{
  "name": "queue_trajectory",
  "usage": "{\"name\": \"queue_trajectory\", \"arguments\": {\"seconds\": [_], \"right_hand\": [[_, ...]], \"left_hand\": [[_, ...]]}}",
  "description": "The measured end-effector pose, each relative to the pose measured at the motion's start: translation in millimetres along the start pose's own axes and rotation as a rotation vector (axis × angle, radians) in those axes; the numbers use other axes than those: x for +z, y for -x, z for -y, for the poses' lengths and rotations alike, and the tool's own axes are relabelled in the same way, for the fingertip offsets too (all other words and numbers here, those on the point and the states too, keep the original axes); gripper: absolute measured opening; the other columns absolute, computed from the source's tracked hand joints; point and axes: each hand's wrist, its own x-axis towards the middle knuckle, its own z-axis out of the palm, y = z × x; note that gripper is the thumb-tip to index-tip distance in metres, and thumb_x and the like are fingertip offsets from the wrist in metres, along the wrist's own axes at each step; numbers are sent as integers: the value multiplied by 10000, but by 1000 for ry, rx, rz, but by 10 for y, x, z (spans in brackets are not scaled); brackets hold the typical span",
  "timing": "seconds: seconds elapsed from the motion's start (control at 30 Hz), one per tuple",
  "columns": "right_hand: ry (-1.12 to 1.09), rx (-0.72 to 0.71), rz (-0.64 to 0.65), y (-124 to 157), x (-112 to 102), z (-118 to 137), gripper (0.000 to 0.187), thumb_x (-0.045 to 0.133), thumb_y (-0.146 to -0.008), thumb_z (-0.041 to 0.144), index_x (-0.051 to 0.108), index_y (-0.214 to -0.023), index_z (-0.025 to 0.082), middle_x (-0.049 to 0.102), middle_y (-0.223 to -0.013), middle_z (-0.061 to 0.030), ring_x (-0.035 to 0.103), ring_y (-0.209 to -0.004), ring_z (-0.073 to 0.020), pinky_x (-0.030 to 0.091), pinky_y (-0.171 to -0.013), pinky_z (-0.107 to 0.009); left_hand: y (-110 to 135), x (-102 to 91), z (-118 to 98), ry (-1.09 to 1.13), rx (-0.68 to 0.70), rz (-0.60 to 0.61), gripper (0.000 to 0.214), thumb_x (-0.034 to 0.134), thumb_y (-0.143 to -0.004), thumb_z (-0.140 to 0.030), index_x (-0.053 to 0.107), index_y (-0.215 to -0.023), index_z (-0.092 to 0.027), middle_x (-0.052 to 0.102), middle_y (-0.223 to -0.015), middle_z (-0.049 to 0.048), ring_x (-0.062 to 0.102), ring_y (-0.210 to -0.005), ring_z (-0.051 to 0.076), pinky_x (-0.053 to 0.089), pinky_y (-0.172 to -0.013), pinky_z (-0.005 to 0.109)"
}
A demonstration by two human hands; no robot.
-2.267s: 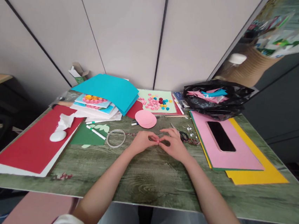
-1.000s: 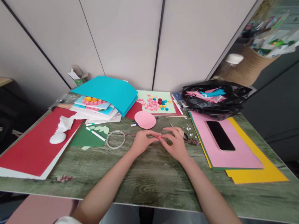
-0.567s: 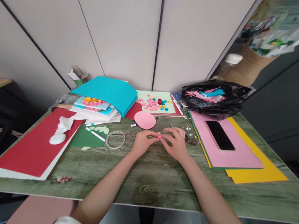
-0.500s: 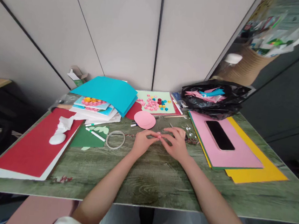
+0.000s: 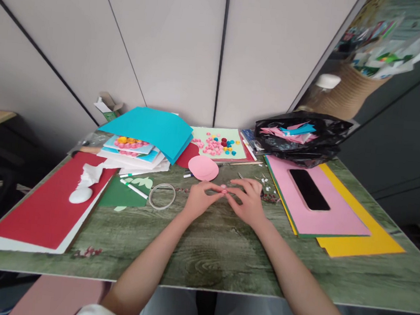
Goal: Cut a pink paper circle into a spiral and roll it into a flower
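Observation:
A small pink paper piece [image 5: 223, 189] is pinched between my two hands, above the middle of the table. My left hand [image 5: 200, 199] grips its left side with thumb and forefinger. From the right, my right hand [image 5: 247, 201] holds it by thumb and fingertip, the other fingers curled. The piece is too small to show its exact shape. Just beyond my left hand lie pink paper circles [image 5: 203, 168]. Farther back, a pale green sheet [image 5: 234, 134] bears many little pink, yellow, blue and dark red paper balls [image 5: 214, 146].
A tape roll [image 5: 161, 206] and green paper [image 5: 107, 198] lie left, beside red sheets [image 5: 42, 205]. Blue card [image 5: 149, 127] covers a stack at back left. On the right are a phone [image 5: 309, 189] on pink paper [image 5: 337, 224] and a black plastic bag [image 5: 331, 134].
Almost nothing differs. Both hands keep the pink piece in the same spot, with only slight finger movement.

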Motion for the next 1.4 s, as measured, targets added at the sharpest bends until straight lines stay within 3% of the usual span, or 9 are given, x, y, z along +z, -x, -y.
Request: {"name": "queue_trajectory", "arguments": {"seconds": [0.17, 0.3, 0.63, 0.83, 0.97, 1.13, 1.27, 1.4], "right_hand": [[29, -22, 65, 0, 19, 3, 163, 632, -774, 233, 656, -930, 272, 631, -1054, -21, 475, -1029, -223, 339, -891, -410], [65, -57, 73, 22, 39, -18, 143, 622, -785, 228, 647, -921, 263, 647, -1055, -8, 484, -1017, -217, 322, -901, -418], [73, -132, -121, 42, 28, -63, 233, 691, -737, 229, 635, -958, 273, 677, -974, 4, 511, -962, -188, 349, -896, -394], [67, -149, -221, 61, 0, -36, 262, 708, -725, 231, 640, -971, 290, 672, -911, 4, 521, -924, -180, 365, -860, -371], [61, -155, -257, 55, -21, -6, 241, 711, -722, 232, 645, -948, 283, 668, -878, -3, 530, -893, -179, 376, -837, -365], [73, -154, -209, 49, -27, -13, 242, 703, -723, 238, 639, -951, 285, 674, -917, -1, 523, -923, -191, 362, -861, -385], [100, -158, -181, 75, -17, -43, 265, 691, -730, 242, 632, -978, 311, 675, -942, 17, 494, -965, -194, 330, -885, -390], [131, -159, -194, 102, -6, -71, 284, 685, -732, 244, 629, -999, 323, 679, -934, 20, 495, -963, -195, 310, -901, -399]], "left_hand": [[0, 42, 82, -268, 158, 16, 71, 648, -744, -230, 695, -796, -217, 707, -805, 31, 605, -804, 190, 384, -822, 362], [19, 63, 96, -339, 206, 25, 89, 625, -766, -214, 682, -835, -209, 707, -837, 35, 605, -824, 192, 368, -830, 375], [21, 43, -19, 50, 3, -31, 139, 664, -723, -209, 690, -859, -222, 716, -861, 20, 641, -835, 176, 454, -818, 322], [26, 30, -36, 225, 42, -22, 142, 665, -733, -252, 704, -861, -205, 710, -886, 45, 636, -847, 170, 471, -809, 304], [21, 17, -67, 218, 112, -30, 115, 664, -738, -260, 710, -828, -207, 706, -848, 48, 627, -817, 165, 473, -776, 300], [30, 30, -65, 57, 167, -68, 102, 639, -759, -248, 705, -835, -235, 716, -854, 31, 621, -830, 172, 455, -822, 337], [46, 51, -61, 6, 158, -66, 118, 622, -759, -205, 697, -844, -238, 715, -894, 29, 616, -869, 185, 446, -859, 365], [64, 64, -73, 107, 107, -32, 166, 607, -743, -143, 681, -872, -216, 703, -937, 41, 615, -913, 182, 444, -886, 353]]}}
